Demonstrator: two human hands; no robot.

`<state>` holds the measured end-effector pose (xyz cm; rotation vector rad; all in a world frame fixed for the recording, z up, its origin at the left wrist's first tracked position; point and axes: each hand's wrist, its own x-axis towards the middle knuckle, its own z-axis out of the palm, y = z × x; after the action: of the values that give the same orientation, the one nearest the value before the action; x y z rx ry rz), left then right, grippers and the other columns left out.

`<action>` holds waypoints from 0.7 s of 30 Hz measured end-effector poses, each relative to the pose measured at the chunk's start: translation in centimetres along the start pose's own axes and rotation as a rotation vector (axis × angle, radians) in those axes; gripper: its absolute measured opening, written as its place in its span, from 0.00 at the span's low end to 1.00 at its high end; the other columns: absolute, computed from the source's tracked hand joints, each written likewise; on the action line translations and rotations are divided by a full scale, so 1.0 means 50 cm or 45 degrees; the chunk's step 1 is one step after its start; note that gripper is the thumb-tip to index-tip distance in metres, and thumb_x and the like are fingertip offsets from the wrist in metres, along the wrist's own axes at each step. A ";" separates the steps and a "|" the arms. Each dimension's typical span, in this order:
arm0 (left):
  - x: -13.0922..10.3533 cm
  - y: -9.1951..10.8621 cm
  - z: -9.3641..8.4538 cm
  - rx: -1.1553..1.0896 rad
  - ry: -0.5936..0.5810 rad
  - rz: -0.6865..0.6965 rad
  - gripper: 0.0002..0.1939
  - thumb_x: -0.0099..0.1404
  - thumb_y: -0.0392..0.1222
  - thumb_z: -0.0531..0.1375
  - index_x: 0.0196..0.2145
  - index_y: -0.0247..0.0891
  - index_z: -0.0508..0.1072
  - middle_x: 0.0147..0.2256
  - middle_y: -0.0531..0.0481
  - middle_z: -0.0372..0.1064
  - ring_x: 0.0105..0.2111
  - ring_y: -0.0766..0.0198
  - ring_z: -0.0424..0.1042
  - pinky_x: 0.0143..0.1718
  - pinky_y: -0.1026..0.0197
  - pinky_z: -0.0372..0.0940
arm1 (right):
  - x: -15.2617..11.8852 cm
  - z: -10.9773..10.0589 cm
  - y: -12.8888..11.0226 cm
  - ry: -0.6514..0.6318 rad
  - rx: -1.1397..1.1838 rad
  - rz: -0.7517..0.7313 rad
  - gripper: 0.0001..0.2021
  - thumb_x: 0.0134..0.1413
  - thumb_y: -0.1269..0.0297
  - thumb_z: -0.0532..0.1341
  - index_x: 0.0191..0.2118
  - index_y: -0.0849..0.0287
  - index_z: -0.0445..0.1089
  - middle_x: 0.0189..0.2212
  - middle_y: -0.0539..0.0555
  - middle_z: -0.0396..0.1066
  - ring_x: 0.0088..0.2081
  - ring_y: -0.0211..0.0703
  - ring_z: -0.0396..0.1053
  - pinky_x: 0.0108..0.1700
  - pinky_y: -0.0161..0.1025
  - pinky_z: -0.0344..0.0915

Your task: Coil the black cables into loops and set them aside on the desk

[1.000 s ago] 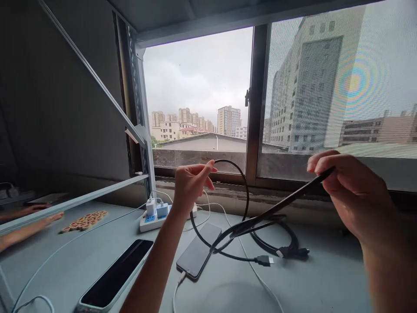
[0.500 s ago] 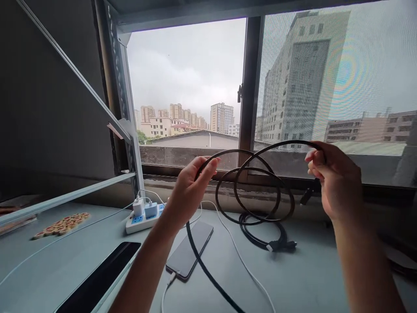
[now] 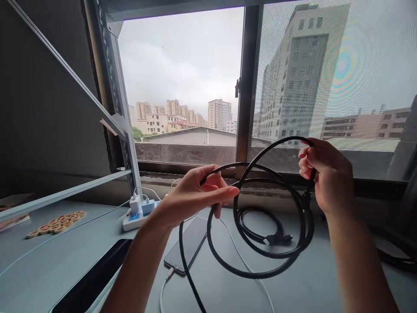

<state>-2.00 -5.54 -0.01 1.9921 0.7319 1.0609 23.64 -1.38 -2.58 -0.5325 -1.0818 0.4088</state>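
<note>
A black cable (image 3: 250, 275) hangs in loose loops between my two hands, above the desk. My left hand (image 3: 192, 193) holds the left side of the loops, the cable passing between thumb and fingers, with the thumb stretched out to the right. One length runs down from it past the bottom edge of the view. The top of the loops is gripped in my right hand (image 3: 334, 176), whose fingers are curled round the cable. Just below those fingers hangs a dark connector (image 3: 306, 199). Behind the loops, a second coiled black cable (image 3: 243, 221) with plugs lies on the desk.
On the desk (image 3: 293, 295), a phone (image 3: 185, 248) lies joined to a white charging cord (image 3: 163, 289). A power strip (image 3: 130, 222) with plugs, a dark flat device (image 3: 94, 278) and small wooden pieces (image 3: 57, 224) are at left. A metal shelf frame (image 3: 127, 130) stands by the window.
The loops have swung lower and moved closer to me. My left thumb has stretched out to the right, and my right hand has moved slightly left.
</note>
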 end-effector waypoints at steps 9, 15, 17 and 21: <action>0.032 -0.038 0.004 -0.098 0.387 0.068 0.21 0.57 0.46 0.63 0.21 0.39 0.53 0.16 0.61 0.50 0.10 0.78 0.46 0.10 0.70 0.41 | -0.006 -0.026 -0.004 -0.337 -0.139 0.017 0.15 0.51 0.57 0.64 0.46 0.49 0.74 0.27 0.47 0.65 0.19 0.28 0.53 0.18 0.30 0.48; 0.052 -0.055 0.029 -0.118 0.556 0.129 0.20 0.55 0.44 0.62 0.20 0.39 0.51 0.16 0.60 0.50 0.10 0.78 0.43 0.09 0.70 0.36 | -0.041 0.025 -0.011 -0.636 -0.459 -0.034 0.14 0.51 0.54 0.64 0.43 0.51 0.77 0.20 0.46 0.62 0.19 0.29 0.49 0.18 0.30 0.44; 0.053 -0.056 0.030 -0.054 0.600 0.146 0.20 0.55 0.44 0.61 0.19 0.39 0.51 0.16 0.60 0.50 0.11 0.77 0.43 0.09 0.70 0.37 | -0.046 0.034 -0.010 -0.664 -0.507 -0.094 0.13 0.51 0.54 0.64 0.42 0.50 0.77 0.21 0.47 0.63 0.21 0.31 0.51 0.20 0.30 0.48; 0.058 -0.066 0.010 0.144 0.803 0.195 0.19 0.54 0.44 0.59 0.18 0.39 0.51 0.16 0.59 0.46 0.13 0.75 0.44 0.12 0.69 0.40 | -0.044 0.020 -0.017 -0.769 -0.427 -0.113 0.10 0.50 0.54 0.65 0.38 0.48 0.78 0.19 0.47 0.63 0.20 0.32 0.52 0.20 0.31 0.49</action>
<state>-0.60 -1.67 -1.67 1.8263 0.9861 1.8124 21.87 -3.11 -3.31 -0.6736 -1.7690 0.3160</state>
